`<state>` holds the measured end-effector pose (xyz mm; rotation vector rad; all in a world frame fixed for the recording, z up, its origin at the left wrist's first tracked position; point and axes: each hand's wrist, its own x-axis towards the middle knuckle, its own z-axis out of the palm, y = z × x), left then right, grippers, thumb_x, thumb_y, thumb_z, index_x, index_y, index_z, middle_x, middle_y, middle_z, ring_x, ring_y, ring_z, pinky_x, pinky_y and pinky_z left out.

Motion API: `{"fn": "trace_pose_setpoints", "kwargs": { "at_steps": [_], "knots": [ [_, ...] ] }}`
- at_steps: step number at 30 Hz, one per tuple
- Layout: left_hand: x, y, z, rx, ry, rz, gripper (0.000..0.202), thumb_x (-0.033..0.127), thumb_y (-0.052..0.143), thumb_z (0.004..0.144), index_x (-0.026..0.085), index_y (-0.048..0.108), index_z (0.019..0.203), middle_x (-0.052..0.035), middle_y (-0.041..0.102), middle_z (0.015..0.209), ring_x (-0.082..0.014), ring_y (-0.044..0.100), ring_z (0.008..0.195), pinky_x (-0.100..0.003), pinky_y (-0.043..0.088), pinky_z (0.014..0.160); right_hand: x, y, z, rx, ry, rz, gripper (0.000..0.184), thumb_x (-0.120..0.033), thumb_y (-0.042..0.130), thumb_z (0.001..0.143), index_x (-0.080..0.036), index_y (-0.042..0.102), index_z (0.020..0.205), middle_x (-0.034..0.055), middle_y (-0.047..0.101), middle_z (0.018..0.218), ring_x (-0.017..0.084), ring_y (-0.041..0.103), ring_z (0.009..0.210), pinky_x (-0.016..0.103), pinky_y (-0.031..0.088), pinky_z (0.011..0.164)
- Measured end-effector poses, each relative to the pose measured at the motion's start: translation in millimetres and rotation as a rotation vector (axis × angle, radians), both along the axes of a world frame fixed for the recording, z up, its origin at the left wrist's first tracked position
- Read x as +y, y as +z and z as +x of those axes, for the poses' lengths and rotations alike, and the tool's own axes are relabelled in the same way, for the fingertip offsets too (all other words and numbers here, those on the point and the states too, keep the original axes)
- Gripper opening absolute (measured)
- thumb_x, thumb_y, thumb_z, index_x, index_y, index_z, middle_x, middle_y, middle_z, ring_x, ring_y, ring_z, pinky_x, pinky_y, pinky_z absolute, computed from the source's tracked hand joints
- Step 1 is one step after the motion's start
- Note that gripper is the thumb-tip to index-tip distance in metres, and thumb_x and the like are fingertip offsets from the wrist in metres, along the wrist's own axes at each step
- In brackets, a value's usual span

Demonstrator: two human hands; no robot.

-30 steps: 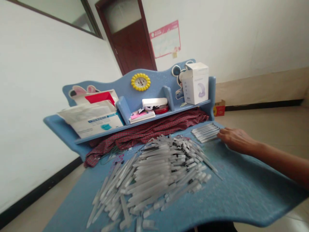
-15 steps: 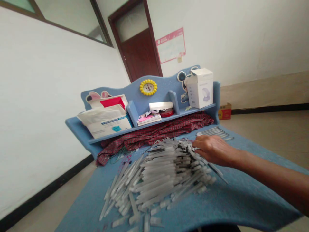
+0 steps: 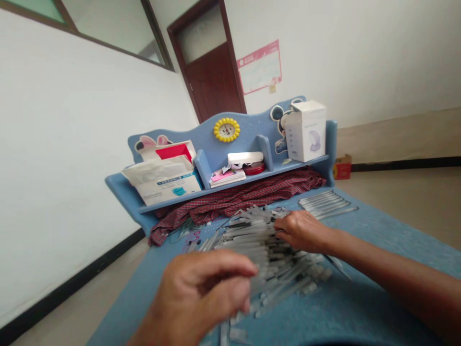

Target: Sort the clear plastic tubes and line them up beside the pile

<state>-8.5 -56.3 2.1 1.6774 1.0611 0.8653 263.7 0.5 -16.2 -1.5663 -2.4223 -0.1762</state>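
A big heap of slim, whitish translucent pens (image 3: 248,233), some with black parts, lies on the blue desk. Over the heap's right side, my right hand (image 3: 300,230) has its fingers pinched together among the pens; whatever is between the fingertips is hidden. My left hand (image 3: 201,293) hovers in front, covering the heap's near left part. Its fingers are loosely curled, with a gap between thumb and index finger and nothing visible in it. Beyond my right hand, several similar pens (image 3: 326,203) lie side by side in a neat row.
Behind the heap, a red checked cloth (image 3: 234,197) is bunched under the blue shelf (image 3: 201,168). On the shelf stand a mask box (image 3: 173,190), papers, a red round tin (image 3: 254,168) and a white box (image 3: 308,132). The desk's blue top (image 3: 389,230) extends to the right.
My left hand has come into view from below, over the near part of the heap. My right hand has moved left from beside the row of pens onto the heap.
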Motion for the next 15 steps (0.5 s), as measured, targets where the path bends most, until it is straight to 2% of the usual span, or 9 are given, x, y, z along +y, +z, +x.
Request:
{"fn": "trace_pose_setpoints", "kwargs": {
  "at_steps": [2,4,7,10,12,15],
  "knots": [
    [18,26.9,37,0.182,-0.012,0.188,0.012,0.025,0.065,0.073,0.018,0.071,0.080,-0.0013,0.064,0.058,-0.0152,0.057,0.052,-0.024,0.044,0.052,0,-0.7,1,0.101,0.031,-0.024,0.019,-0.025,0.050,0.084,-0.018,0.066,0.077,0.0041,0.067,0.067,0.015,0.060,0.063,0.022,0.031,0.054],
    [34,33.9,62,0.279,0.022,0.369,0.010,0.022,0.061,0.074,0.019,0.071,0.075,0.0003,0.062,0.056,-0.0140,0.056,0.051,-0.023,0.041,0.050,2,-2.5,3,0.252,0.070,-0.088,0.018,-0.023,0.051,0.081,-0.017,0.066,0.071,0.0009,0.062,0.060,0.012,0.055,0.058,0.021,0.030,0.052],
    [44,16.3,72,0.407,0.054,0.638,0.015,0.020,0.058,0.078,0.017,0.070,0.086,-0.0032,0.068,0.072,-0.0155,0.061,0.062,-0.025,0.046,0.062,5,-7.1,7,0.500,0.117,-0.231,0.020,-0.022,0.051,0.080,-0.014,0.062,0.066,-0.0027,0.053,0.052,0.009,0.048,0.050,0.019,0.029,0.047],
    [44,-4.7,67,0.528,0.039,0.965,0.023,0.017,0.053,0.083,0.013,0.065,0.101,-0.0106,0.068,0.095,-0.0209,0.062,0.086,-0.031,0.047,0.081,5,-11.5,10,0.684,0.148,-0.370,0.020,-0.023,0.050,0.080,-0.013,0.060,0.067,-0.0044,0.049,0.049,0.008,0.044,0.046,0.018,0.029,0.044],
    [42,-11.9,64,0.616,0.004,1.139,0.026,0.013,0.051,0.084,0.013,0.062,0.108,-0.0129,0.066,0.105,-0.0240,0.058,0.100,-0.036,0.044,0.090,2,-12.4,9,0.768,0.185,-0.424,0.018,-0.024,0.050,0.080,-0.012,0.059,0.069,-0.0046,0.049,0.050,0.007,0.043,0.046,0.018,0.030,0.043],
    [42,-16.4,64,0.664,-0.057,1.301,0.028,0.011,0.052,0.083,0.012,0.058,0.111,-0.0130,0.065,0.109,-0.0253,0.057,0.103,-0.042,0.044,0.092,-5,-10.2,6,0.847,0.269,-0.455,0.017,-0.025,0.053,0.080,-0.012,0.058,0.069,-0.0051,0.046,0.051,0.007,0.040,0.046,0.018,0.029,0.042]
  ]
}}
